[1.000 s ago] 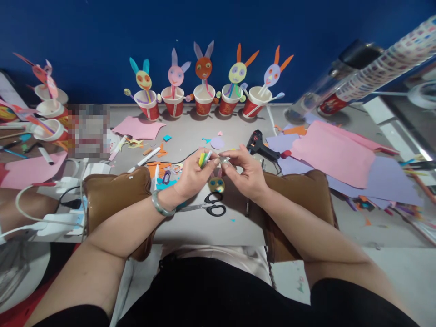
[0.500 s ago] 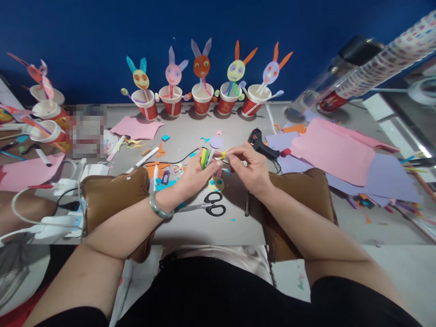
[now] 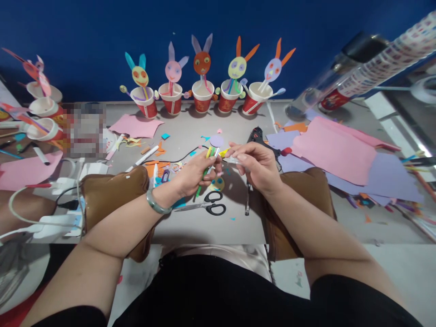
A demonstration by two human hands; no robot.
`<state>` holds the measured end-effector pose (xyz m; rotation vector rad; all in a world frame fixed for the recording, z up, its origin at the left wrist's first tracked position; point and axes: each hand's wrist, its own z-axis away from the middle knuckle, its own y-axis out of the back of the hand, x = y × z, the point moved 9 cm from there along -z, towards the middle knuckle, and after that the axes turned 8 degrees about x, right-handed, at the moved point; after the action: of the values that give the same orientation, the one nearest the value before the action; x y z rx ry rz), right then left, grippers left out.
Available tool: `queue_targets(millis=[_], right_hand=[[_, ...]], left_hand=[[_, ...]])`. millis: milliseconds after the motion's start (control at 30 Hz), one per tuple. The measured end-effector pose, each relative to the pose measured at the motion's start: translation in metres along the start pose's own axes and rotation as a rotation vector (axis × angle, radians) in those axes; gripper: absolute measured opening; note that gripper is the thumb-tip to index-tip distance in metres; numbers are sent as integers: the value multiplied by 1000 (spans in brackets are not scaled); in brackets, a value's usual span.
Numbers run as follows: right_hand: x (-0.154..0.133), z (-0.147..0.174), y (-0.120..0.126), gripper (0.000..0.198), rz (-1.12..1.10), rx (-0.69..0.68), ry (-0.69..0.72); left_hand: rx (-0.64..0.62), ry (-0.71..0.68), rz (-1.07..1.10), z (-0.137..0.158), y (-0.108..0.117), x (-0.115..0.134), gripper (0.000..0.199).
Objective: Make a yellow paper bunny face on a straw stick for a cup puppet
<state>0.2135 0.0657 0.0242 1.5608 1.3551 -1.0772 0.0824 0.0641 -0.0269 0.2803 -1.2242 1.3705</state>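
My left hand (image 3: 192, 175) is closed around thin green, yellow and white straws (image 3: 204, 175), the green one slanting down toward the table. Across from it, my right hand (image 3: 260, 168) pinches a small whitish, see-through piece (image 3: 232, 160) whose kind I cannot make out. A bit of yellow (image 3: 223, 153) shows between the hands. Below them lies a yellow paper face (image 3: 218, 184) with blue eyes, partly hidden. Black-handled scissors (image 3: 214, 203) rest nearer to me, and a pen (image 3: 247, 204) lies under my right wrist. A purple paper disc (image 3: 216, 141) is just beyond my fingers.
Red paper cups (image 3: 202, 102) with paper rabbits stand along the blue wall. A black glue gun (image 3: 257, 135) lies behind my right hand. Pink paper sheets (image 3: 334, 147) are at the right. Brown cushions (image 3: 114, 195) sit under my forearms; plugs and cables (image 3: 51, 225) are at the left.
My hands have moved slightly apart. The straws in my left hand have turned, and the green one now points down below the hand. A whitish piece shows in my right fingers.
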Motion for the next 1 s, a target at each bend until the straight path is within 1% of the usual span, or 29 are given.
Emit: queue_targets(millis=[133,200,267,333,400,533,633,733,833,1000], right_hand=[[-1,1,-2,32,-32,-38,-8],[-2,2,-4,31,-63,-62,-11],[-5,3,-8,28,-96,-105,8],[-11,5,-11,24,-117,-140,39],[-14,6,-14,24,-105,-161,49],[-19,9,-20,24,-56,-222,62],[-23,11,-23,22,-57,-271,94],[-25,11,-24,17,-73,-303,113],[-23,12,-25,16,-73,-320,113],[-25,14,-27,12,-109,-352,153]], left_hand=[[-60,5,-15,2,-3,-2,21],[-59,53,5,2,-4,-3,19],[-34,131,24,3,-4,-7,18],[-13,208,30,4,-4,-12,21],[-8,232,29,4,-4,-14,23],[-14,131,-15,2,-3,-11,16],[-35,59,-46,0,-3,-9,19],[-87,4,-54,-3,-4,-9,24],[-101,-22,-98,-5,-3,-10,28],[-85,-17,-158,-4,-2,-11,25]])
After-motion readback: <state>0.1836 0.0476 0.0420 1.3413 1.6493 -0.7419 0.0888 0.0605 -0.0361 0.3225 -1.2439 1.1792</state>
